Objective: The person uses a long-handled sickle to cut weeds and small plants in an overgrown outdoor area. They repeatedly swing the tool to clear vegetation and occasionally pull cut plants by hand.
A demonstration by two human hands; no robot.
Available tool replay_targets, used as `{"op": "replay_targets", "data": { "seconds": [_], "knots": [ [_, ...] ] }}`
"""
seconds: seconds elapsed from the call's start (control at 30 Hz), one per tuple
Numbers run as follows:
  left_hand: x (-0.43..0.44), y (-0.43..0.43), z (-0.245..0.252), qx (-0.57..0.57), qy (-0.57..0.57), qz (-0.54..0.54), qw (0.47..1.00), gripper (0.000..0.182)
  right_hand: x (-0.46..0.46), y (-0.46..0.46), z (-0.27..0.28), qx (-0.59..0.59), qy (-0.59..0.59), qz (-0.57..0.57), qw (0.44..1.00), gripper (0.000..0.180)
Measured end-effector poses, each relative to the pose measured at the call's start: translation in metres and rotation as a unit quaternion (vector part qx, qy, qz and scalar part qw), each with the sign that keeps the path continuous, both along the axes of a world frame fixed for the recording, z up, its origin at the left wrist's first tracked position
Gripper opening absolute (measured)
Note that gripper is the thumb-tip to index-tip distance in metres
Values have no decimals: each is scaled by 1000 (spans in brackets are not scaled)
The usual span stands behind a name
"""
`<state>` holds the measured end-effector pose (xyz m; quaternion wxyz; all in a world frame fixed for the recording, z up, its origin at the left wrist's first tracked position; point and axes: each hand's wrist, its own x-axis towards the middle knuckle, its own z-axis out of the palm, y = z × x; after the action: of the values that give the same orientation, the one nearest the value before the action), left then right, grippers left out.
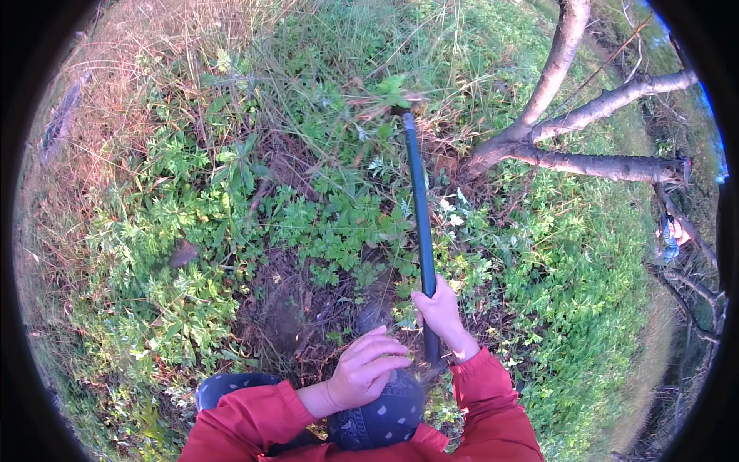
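Note:
My right hand (441, 309) is closed around the lower part of a long dark handle (422, 219) of a hand tool. The handle points away from me, and its head (407, 107) is partly hidden by grass and leaves, so its exact kind is unclear. Over my patterned dark-blue knee, my left hand (369, 369) is held with its fingers loosely bent and apart, holding nothing, just left of the handle's lower end. Leafy green plants (340, 219) lie around the tool, and a patch of bare soil (283, 312) with dry stalks shows before my knees.
A tree trunk (502, 144) forks into thick branches (618, 107) at the upper right. Dry grass (144, 75) grows at the upper left, near a grey log-like shape (63, 115). At the far right, part of a person (672, 234) shows behind thin branches.

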<state>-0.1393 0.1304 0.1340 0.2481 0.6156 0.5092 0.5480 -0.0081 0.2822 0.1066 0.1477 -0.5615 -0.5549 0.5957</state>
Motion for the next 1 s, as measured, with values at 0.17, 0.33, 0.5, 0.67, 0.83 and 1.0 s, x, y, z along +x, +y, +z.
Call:
{"op": "replay_targets", "data": {
  "seconds": [0.17,0.33,0.5,0.67,0.83,1.0],
  "knots": [
    [-2,-3,-1,-11,1,15,1000,29,14,2,-23,34,35,-141,989,18],
    [1,-2,1,-18,3,-2,1000,30,-10,99,-67,65,82,-205,973,13],
    [2,-5,4,-21,13,-2,1000,30,-64,189,-75,-14,76,-200,977,11],
    [0,-5,4,-25,14,6,1000,30,-47,141,-91,-162,107,-119,974,10],
    [1,-2,2,-15,1,-15,1000,30,-12,55,-68,-256,212,-140,933,10],
    [-11,0,-2,-44,2,13,999,28,5,4,-18,-306,99,-193,927,10]
  ]
}}
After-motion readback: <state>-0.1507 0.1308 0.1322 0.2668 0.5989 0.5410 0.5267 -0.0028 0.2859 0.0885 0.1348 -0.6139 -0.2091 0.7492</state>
